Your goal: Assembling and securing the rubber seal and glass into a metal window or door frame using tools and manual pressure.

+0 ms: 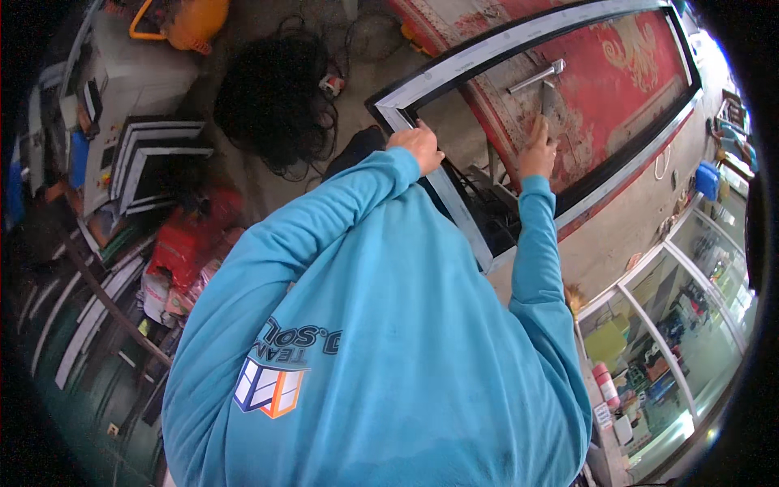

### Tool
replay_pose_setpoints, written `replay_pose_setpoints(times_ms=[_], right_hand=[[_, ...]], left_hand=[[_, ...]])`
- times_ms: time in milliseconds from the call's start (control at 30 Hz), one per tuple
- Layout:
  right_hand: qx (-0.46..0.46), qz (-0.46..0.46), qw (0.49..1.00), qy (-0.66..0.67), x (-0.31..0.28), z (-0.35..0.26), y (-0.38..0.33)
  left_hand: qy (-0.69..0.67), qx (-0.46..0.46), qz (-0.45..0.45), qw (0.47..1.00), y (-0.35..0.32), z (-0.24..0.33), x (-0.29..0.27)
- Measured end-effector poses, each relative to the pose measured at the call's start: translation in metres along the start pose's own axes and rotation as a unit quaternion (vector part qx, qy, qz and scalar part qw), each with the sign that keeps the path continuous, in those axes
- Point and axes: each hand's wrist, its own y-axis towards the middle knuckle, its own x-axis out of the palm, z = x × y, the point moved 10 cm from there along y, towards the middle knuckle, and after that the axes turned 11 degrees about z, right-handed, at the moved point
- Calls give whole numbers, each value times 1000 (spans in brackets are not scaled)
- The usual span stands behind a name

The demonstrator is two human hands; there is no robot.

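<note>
A long rectangular window frame (pixel 479 58), white with black edging, lies across a red patterned carpet (pixel 600 97). My left hand (pixel 418 148) is closed over the frame's near left side, just below its corner. Over the frame's opening, my right hand (pixel 538 152) grips what looks like a putty knife (pixel 548 99), its flat blade pointing away from me. Beyond the blade, on the carpet inside the frame, rests a silver metal tool (pixel 535 77) with a rod-like shaft and a wider end. My fingers partly hide the putty knife's handle.
A black heap of tangled netting or cord (pixel 272 97) lies on the floor at left. Dark frame pieces (pixel 162 158) and a red bag (pixel 191 247) stand nearer. At top left is an orange object (pixel 195 23). Glazed panels (pixel 673 325) line the right side.
</note>
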Motion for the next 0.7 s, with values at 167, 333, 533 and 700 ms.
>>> replay_pose_setpoints(times_ms=[167, 333, 533, 700], right_hand=[[-95, 41, 973, 208, -5, -77, -51], [-64, -158, 916, 364, 45, -182, -92], [-41, -130, 945, 296, 48, -208, -81], [-35, -200, 951, 233, 49, -212, -72]], left_hand=[[6, 82, -10, 997, -8, 5, -3], [-41, 186, -37, 981, -37, -3, -19], [-16, 168, -69, 983, -45, -41, -35], [-40, 176, -82, 980, -19, -57, -52]])
